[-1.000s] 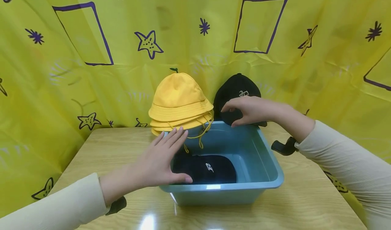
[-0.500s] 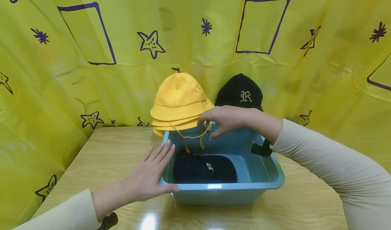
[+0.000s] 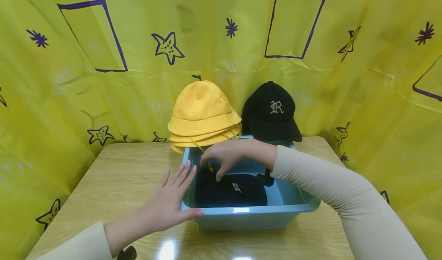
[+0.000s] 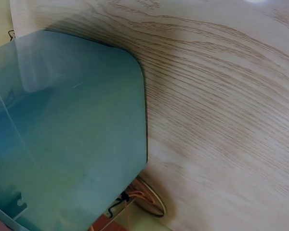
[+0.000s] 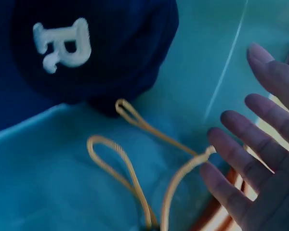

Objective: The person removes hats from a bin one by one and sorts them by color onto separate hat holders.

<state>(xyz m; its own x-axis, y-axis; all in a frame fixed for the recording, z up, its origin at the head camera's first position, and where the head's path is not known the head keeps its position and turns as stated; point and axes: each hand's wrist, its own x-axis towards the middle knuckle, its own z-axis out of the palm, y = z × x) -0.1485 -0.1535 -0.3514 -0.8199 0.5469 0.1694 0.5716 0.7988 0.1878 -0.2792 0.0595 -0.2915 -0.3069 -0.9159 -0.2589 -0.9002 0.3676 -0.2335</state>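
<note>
My left hand (image 3: 169,204) lies with straight fingers against the left front corner of a blue plastic tub (image 3: 255,211), its thumb on the front rim. My right hand (image 3: 229,154) hovers inside the tub's opening, fingers loosely bent and holding nothing. Beneath it, on the tub's floor, lies a black baseball cap (image 3: 250,192) with a white emblem. A stack of yellow bucket hats (image 3: 202,106) stands at the back left rim, the top one bearing a green sprout. Its yellow drawstring (image 5: 171,195) dangles into the tub, close by my right fingers in the right wrist view.
Another black baseball cap (image 3: 267,118) with an R stands behind the tub's back right. A wooden table (image 3: 131,171) carries everything. Close behind it hangs a yellow curtain (image 3: 207,6) with purple drawings. A small black device sits on each wrist.
My right hand has moved left and down, from in front of the rear black cap to above the cap in the tub. My left hand has shifted slightly left and down onto the tub's corner.
</note>
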